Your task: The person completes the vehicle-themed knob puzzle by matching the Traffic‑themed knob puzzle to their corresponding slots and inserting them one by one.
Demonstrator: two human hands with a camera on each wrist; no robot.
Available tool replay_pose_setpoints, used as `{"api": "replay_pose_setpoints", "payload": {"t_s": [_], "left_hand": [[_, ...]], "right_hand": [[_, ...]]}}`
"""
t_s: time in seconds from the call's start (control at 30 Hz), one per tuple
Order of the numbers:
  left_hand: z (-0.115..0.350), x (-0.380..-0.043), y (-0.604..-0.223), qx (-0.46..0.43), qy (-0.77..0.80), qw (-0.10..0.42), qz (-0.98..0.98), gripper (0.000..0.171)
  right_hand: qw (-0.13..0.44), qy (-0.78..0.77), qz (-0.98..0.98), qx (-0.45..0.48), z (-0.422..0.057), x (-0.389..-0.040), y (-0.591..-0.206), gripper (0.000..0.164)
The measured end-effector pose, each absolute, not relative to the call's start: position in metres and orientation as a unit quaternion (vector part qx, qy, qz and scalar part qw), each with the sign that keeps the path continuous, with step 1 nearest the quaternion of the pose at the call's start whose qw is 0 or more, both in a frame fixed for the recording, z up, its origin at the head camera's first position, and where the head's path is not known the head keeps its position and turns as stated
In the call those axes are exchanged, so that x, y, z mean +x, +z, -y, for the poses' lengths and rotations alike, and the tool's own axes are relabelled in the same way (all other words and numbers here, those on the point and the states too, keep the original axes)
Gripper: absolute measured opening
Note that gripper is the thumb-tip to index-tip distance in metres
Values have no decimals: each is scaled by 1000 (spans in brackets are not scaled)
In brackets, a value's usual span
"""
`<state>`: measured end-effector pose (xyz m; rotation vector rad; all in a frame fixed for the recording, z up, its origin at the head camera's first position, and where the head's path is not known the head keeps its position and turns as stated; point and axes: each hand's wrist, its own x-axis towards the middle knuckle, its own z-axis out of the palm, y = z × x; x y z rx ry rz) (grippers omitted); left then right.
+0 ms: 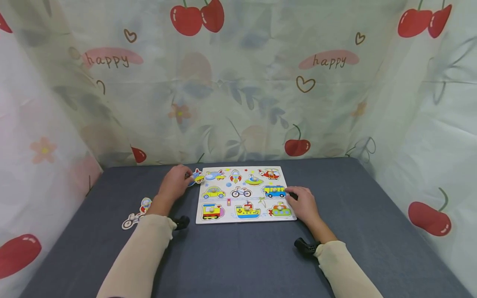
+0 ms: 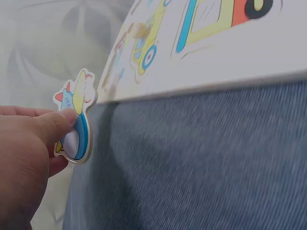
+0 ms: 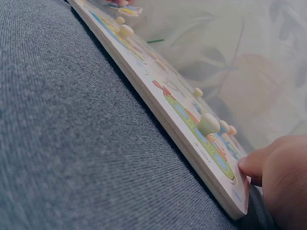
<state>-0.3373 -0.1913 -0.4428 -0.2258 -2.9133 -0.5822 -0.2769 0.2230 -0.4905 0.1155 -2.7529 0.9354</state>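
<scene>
My left hand (image 1: 174,184) pinches an airplane puzzle piece (image 2: 79,122) between thumb and fingers at the board's upper left corner. In the left wrist view the piece is held upright on edge, its blue and yellow front showing. Beside it on the white puzzle board (image 1: 228,203) is the printed airplane (image 1: 215,175). With fingertips at the board's right edge, my right hand (image 1: 304,204) rests by the blue and yellow bus (image 1: 274,191). The right wrist view shows a fingertip (image 3: 245,166) touching the board near the green submarine piece (image 3: 192,125).
Left of the board, partly behind my left forearm, lie a bicycle piece (image 1: 128,222) and a rocket-like piece (image 1: 145,205). Several knobbed vehicle pieces, such as the car (image 1: 213,193) and train (image 1: 211,211), sit in the board. A patterned curtain (image 1: 238,103) hangs behind the dark tablecloth (image 1: 238,256).
</scene>
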Motion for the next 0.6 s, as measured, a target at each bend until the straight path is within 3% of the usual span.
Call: {"api": "replay_pose_setpoints", "payload": {"t_s": [0.6], "left_hand": [[149,-347,-444,-107,-146,110,977,18]], "right_hand": [[124,326,936,43,-223,-277,-490,30]]}}
